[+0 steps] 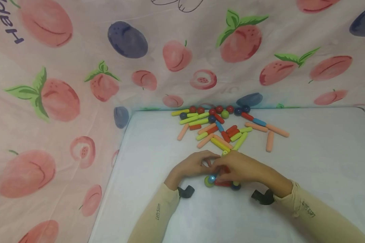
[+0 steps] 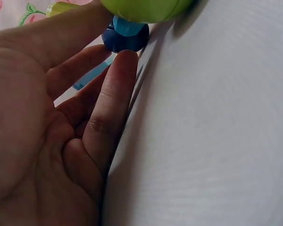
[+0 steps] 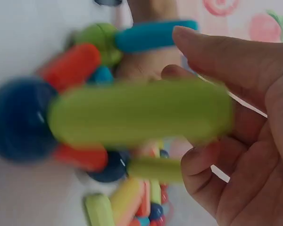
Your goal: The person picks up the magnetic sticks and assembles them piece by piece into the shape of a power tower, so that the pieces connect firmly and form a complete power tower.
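ball-and-rod frame [image 1: 223, 184] sits on the white table [image 1: 140, 212] between both hands, balls apparently serving as corner joints for the upright rods. left hand [image 1: 197, 163] at its 10 o'clock, fingers half bent, likely steadying; can't tell if it grips. right hand [image 1: 243, 165] at 2 o'clock, half curled, thumb by the blue rod's [image 3: 146, 36] tip, maybe aligning it; pinch unclear. loose rods [image 1: 278, 130] and loose balls [image 1: 219, 109] at 12 o'clock, presumably for easy reach.

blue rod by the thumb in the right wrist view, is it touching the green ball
Touching: the right wrist view shows one end of the blue rod meeting the green ball with no gap.
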A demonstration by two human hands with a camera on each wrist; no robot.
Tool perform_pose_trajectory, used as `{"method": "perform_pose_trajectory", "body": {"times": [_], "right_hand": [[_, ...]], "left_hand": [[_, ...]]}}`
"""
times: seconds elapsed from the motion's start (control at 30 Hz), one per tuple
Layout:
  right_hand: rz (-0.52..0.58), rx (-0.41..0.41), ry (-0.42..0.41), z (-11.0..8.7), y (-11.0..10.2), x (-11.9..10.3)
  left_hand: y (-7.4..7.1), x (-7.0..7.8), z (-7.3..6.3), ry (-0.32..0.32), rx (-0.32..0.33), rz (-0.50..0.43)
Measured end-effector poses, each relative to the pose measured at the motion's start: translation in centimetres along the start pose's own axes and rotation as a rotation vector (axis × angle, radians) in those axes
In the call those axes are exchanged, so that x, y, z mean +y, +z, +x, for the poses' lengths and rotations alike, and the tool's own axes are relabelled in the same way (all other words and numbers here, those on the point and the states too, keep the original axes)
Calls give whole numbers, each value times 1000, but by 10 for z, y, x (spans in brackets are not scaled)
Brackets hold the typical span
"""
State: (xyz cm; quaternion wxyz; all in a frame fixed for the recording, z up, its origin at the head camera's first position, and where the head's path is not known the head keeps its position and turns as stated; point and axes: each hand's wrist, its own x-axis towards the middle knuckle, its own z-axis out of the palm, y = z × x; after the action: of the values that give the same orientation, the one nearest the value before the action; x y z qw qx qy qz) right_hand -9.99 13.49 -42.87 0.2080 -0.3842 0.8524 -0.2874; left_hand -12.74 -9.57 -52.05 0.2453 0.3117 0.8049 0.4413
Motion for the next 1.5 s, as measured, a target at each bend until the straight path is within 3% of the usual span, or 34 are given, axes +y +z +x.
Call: {"method": "perform_pose_trajectory", "body": {"times": [0.13, 0.23, 0.33, 0.43, 0.53, 0.6, 0.7, 0.83, 0.97, 1.13, 1.3, 1.5], "right_hand": [[-2, 140, -12, -7, -21, 17], [-58, 312, 66, -11, -41, 38], [-98, 476, 208, -11, -58, 63], [-113, 564, 309, -4, -69, 90], [-154, 565, 324, 9, -75, 115], [-209, 533, 311, 20, -77, 129], [-300, 467, 340, 36, -79, 144], [-320, 369, 491, 48, -80, 153], [-339, 365, 577, 54, -77, 154], [-473, 402, 505, 57, -75, 150], [-435, 431, 367, 51, -73, 149], [-324, 394, 431, 41, -74, 154]], "left_hand": [[0, 0, -2, -22, 1, 8], [-2, 2, -4, -39, -28, 15], [-7, 3, -9, -43, -120, -39], [-14, 3, -16, -26, -255, -102], [-17, 3, -20, 3, -343, -105], [-15, 4, -19, 23, -349, -67], [-8, 6, -15, 34, -308, -10], [-2, 9, -12, 22, -235, 10], [-2, 10, -13, -18, -198, -29], [-7, 9, -14, -25, -140, -33], [-9, 8, -13, -58, -45, 81], [-9, 7, -12, -69, -44, 82]]}}
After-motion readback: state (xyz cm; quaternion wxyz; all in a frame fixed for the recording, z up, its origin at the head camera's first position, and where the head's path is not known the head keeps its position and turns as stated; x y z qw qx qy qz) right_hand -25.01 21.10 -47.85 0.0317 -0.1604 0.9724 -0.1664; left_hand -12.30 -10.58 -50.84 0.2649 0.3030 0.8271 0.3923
